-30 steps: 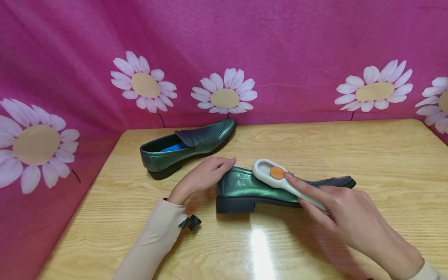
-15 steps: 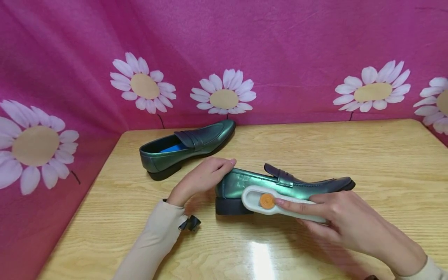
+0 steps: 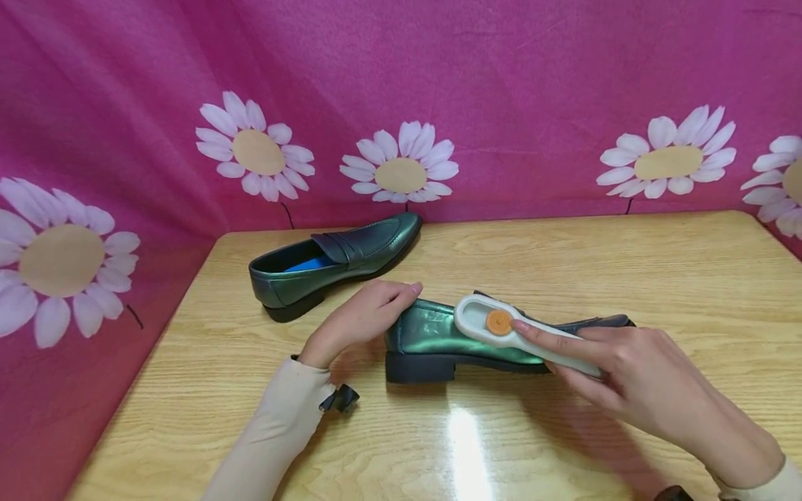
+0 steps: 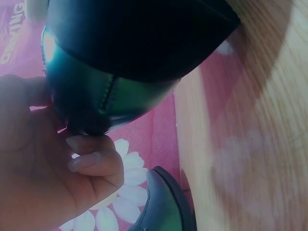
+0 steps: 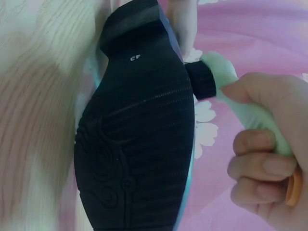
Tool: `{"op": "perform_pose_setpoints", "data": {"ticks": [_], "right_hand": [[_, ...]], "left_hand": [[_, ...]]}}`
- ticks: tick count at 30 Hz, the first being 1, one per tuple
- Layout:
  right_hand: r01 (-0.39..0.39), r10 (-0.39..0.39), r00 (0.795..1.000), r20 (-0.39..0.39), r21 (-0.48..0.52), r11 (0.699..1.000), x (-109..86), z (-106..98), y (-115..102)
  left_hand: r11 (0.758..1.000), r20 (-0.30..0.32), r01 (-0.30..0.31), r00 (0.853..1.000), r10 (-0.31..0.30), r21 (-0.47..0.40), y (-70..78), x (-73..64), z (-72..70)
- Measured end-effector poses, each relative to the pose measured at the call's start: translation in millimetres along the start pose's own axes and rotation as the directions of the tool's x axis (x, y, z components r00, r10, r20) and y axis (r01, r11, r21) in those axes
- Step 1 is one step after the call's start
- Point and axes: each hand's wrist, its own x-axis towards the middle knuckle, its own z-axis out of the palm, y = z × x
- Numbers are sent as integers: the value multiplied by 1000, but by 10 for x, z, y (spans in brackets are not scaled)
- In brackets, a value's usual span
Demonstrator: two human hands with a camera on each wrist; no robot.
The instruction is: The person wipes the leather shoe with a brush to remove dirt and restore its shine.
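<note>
Between the hands, a green shoe is pinched at its rear rim by the left hand. A white brush, bristles against the shoe's side, is gripped by the right hand; if pressed too hard, the shoe could be twisted loose.

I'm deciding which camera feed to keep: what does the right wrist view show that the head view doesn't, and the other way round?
Only the right wrist view: the patterned sole, marked with what looks like 43, and the dark bristles.
Only the head view: the far shoe with its blue insole, and the left sleeve.
Both: the near shoe, the right hand gripping the brush, the tabletop and the pink floral cloth.
</note>
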Motion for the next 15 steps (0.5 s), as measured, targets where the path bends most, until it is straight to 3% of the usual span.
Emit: {"op": "perform_pose_setpoints", "data": {"ticks": [8,11,15], "right_hand": [[-13,-13,981,193,133,991,-12,-50,-13],[-12,-8,986,166,119,993,-11,-51,-4],[14,-18,998,57,59,998,-12,-54,20]], "left_hand": [[999,-8,-31,1000,30,-18,11,-23,-22],[999,-5,-36,999,36,-22,11,-27,-23],[999,-6,-43,999,43,-10,6,-19,-19]]}}
